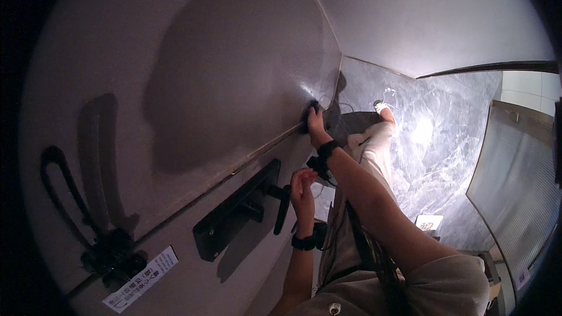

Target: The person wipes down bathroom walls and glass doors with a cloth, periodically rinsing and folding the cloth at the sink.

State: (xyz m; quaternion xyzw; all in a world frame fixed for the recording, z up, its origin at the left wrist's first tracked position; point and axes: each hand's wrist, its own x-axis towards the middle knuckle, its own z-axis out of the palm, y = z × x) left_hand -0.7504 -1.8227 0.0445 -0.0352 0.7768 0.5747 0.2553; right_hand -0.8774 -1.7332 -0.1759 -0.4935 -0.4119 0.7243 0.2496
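My right hand (316,125) is stretched out far along the seam, its fingers around a small dark object (311,109) at the surface. What the object is cannot be made out. My left hand (303,186) is raised beside the black lever handle (282,210) of the door (259,267), apart from it. Its fingers are loosely bent, with nothing visible in them. The fingertips come close to a black box-shaped device (318,166) by my right wrist. Black bands (304,242) circle both wrists. The lever sits on a long black lock plate (237,210).
A black U-shaped loop on a dark fitting (112,256) straddles the seam, beside a white label (140,278) with writing. The pale panel (210,96) carries a large shadow. A marble-patterned floor (421,162) lies under my shoe (382,106). A ribbed translucent panel (513,158) stands right.
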